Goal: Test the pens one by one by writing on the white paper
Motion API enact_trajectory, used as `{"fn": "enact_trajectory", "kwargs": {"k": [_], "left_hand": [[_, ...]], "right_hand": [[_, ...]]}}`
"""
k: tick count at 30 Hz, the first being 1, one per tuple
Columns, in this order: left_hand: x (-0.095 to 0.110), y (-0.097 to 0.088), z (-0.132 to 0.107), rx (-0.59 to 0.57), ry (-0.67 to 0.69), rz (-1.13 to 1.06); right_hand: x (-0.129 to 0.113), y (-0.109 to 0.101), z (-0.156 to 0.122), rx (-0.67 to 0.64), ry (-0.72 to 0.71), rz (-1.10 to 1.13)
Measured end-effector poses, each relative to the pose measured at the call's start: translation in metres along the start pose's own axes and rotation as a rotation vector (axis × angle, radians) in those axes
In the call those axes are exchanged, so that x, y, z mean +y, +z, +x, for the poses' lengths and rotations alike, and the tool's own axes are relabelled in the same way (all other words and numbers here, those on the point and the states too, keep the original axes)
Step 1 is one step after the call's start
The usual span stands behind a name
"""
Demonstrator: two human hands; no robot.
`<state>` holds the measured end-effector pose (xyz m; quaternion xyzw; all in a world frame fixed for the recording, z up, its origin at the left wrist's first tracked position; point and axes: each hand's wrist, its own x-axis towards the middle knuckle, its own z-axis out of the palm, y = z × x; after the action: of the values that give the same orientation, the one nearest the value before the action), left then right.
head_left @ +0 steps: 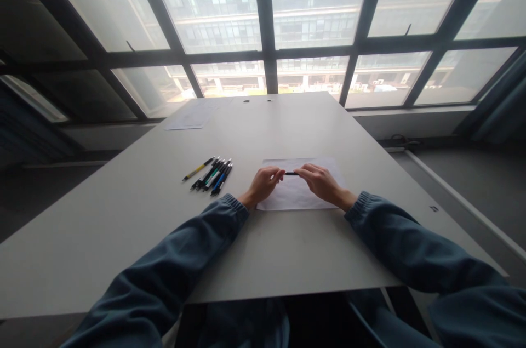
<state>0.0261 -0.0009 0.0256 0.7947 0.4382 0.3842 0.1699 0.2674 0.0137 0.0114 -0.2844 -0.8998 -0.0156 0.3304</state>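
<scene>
Together, the left hand (265, 183) and right hand (322, 182) pinched one dark pen (291, 174) by its ends above a single paper sheet (296, 197). Well to the left lay roughly seven pens (210, 174) in a row on the table (267, 249); another sheet (189, 118) sat far off.

Pale table (287, 249) with row of pens (209, 175), white sheet (298, 194), farther paper (189, 117).

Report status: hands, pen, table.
Left hand and right hand grip one dark pen between them, over paper. Spare pens lie left. Nothing blocking.
</scene>
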Motion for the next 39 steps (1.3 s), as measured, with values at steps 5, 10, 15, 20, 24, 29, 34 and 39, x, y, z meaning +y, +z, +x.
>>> {"fn": "enact_trajectory", "kwargs": {"k": [5,10,15,20,24,29,34,39], "left_hand": [[0.0038,-0.0010,0.0005,0.034,0.048,-0.010],[0.0025,-0.0003,0.0011,0.077,0.104,0.010],[0.0009,0.0018,0.0013,0.105,0.111,-0.027],[-0.0027,0.0032,0.0024,0.090,0.089,-0.053],[-0.0053,0.0032,0.0032,0.076,0.023,-0.016],[-0.0037,0.0017,0.0023,0.004,-0.004,0.009],[-0.0010,0.0008,0.0017,0.009,0.029,0.002],[-0.0003,0.0008,0.0020,0.035,0.072,0.017]], "right_hand": [[-0.0021,-0.0032,0.0003,0.000,-0.015,-0.023],[-0.0028,-0.0041,0.0015,0.007,-0.004,-0.017],[-0.0037,-0.0042,0.0027,0.017,0.011,-0.026],[-0.0010,-0.0024,0.0024,0.016,0.032,-0.025],[0.0010,-0.0014,0.0016,0.019,0.043,-0.010],[-0.0006,-0.0022,0.0016,0.012,0.016,0.011],[-0.0014,-0.0026,0.0016,-0.001,0.007,0.018],[-0.0004,-0.0014,0.0010,0.013,0.012,0.032]]}}
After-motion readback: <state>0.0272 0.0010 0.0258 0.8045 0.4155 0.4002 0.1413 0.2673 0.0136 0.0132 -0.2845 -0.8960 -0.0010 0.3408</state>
